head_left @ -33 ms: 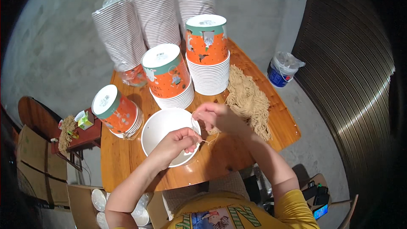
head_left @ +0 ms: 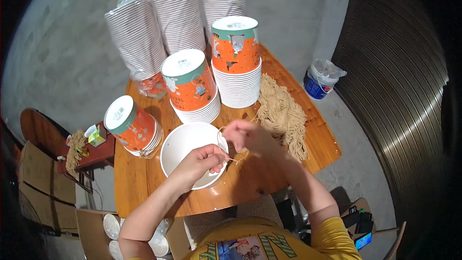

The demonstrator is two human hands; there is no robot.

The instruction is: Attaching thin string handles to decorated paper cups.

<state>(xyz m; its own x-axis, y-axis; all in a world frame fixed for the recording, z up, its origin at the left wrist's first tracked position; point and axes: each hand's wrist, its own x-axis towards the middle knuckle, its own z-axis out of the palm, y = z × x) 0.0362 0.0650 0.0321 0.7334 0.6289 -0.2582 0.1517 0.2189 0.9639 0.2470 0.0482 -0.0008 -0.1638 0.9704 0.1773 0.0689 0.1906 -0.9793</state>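
A white paper bucket [head_left: 177, 147] stands with its mouth up at the near middle of the table. My left hand [head_left: 198, 164] is closed over its right rim, thumb and index finger pinching a thin tan string [head_left: 236, 160]. The string bows up in a loose loop along that side, and a short end sticks out past my fingertips. Just right of the rim hovers my right hand [head_left: 248, 137], its fingers bent and smeared by motion. Whether it grips the string cannot be made out. Beyond it lies a heap of tan strings [head_left: 281, 115].
Upside-down orange and green bucket stacks [head_left: 192, 94] stand behind and left on the wooden table [head_left: 317, 149]. Tall plastic-wrapped white stacks [head_left: 175, 17] rise at the back. A cardboard box [head_left: 91, 228] with white buckets sits lower left; a lidded pail [head_left: 320, 79] is on the floor right.
My right hand has shifted slightly to the right and is now more blurred. The string loop by the rim shows more openly. My left hand keeps its pinch in the same place.
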